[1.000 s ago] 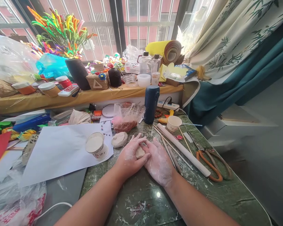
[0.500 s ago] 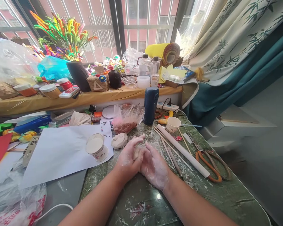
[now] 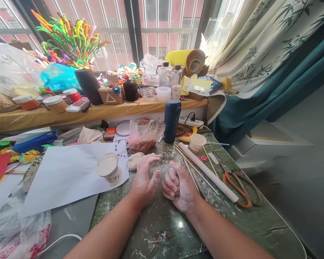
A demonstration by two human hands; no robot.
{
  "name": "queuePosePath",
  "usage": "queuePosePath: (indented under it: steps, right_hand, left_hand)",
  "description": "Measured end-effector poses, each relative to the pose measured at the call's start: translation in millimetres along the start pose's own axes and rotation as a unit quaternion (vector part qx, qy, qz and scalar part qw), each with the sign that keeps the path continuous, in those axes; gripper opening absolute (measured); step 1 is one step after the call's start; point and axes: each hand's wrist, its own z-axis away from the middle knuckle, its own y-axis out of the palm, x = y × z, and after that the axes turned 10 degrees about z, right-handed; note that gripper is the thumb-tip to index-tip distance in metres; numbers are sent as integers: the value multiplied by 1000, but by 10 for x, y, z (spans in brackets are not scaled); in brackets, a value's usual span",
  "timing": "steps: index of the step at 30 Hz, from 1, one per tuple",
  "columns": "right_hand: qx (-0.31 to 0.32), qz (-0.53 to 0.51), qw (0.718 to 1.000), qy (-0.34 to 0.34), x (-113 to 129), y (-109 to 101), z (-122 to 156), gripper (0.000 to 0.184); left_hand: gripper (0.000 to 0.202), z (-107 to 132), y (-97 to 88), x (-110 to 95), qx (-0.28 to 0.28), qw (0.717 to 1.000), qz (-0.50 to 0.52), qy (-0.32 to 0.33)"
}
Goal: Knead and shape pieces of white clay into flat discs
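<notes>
White powder coats both my hands. My right hand [image 3: 179,187] is curled around a small lump of pale clay [image 3: 177,191], and only a bit of it shows between the fingers. To its left, my left hand [image 3: 145,180] is open and holds nothing, thumb and fingers apart. Just behind it a larger off-white clay lump [image 3: 134,161] rests on the table. A paper cup of white material [image 3: 108,166] stands on the white paper [image 3: 67,176], left of my left hand.
Right of my hands lie a white rolling pin [image 3: 207,172], thin sticks [image 3: 197,169] and orange-handled scissors [image 3: 240,190]. A paper cup [image 3: 197,142] and a dark blue bottle [image 3: 172,121] stand behind. A plastic bag of reddish-brown material [image 3: 143,144] sits near the crowded windowsill [image 3: 110,111].
My hands, pressed together before, have parted. The right has closed around the clay lump, while the left has come away to the left and opened.
</notes>
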Motion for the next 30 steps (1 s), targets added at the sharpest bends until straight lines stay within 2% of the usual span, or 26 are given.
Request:
queuePosePath:
  steps: [2, 4, 6, 8, 10, 13, 17, 21, 22, 24, 25, 27, 28, 30]
  right_hand:
    - [-28, 20, 999, -1, -27, 14, -12, 57]
    - [-47, 31, 998, -26, -51, 46, -26, 48]
    - [-11, 21, 998, -51, -46, 97, -20, 36]
    - [61, 4, 997, -50, -12, 156, 12, 43]
    - [108, -6, 993, -40, 29, 200, 54, 52]
    - [124, -14, 991, -41, 55, 217, 86, 54]
    - [114, -8, 993, -12, 10, 184, 51, 57]
    - [61, 22, 997, 34, -74, 152, -2, 60]
    - [50, 25, 998, 40, -95, 148, -9, 59]
    - [51, 18, 998, 43, -126, 144, -15, 53]
    - [63, 11, 997, 42, -135, 144, -15, 50]
    - [82, -10, 996, 27, -132, 136, -20, 46]
    - [78, -22, 997, 14, -121, 125, -28, 43]
    - [35, -50, 998, -17, -80, 85, -56, 36]
  left_hand:
    - [28, 0, 1, -13, 0, 1000, 1, 17]
    - [30, -5, -4, -50, 28, 999, -5, 46]
    - [30, -21, -6, -84, 72, 996, -18, 55]
    - [24, -45, -2, -91, 89, 995, -34, 28]
    - [17, -69, 5, -70, 75, 996, -45, -14]
    - [19, -91, 3, -18, 45, 997, -39, -49]
    - [21, -104, -42, 40, -3, 992, 25, -125]
    - [44, -93, -74, 60, -80, 955, 157, -239]
    - [47, -83, -69, 54, -92, 948, 175, -250]
    - [48, -58, -42, 30, -93, 951, 169, -241]
    - [45, -45, -25, 14, -78, 960, 149, -224]
    - [36, -26, 5, -15, -10, 981, 101, -166]
    - [36, -23, 16, -28, 38, 988, 81, -126]
    - [51, -25, 24, -45, 131, 989, 54, -44]
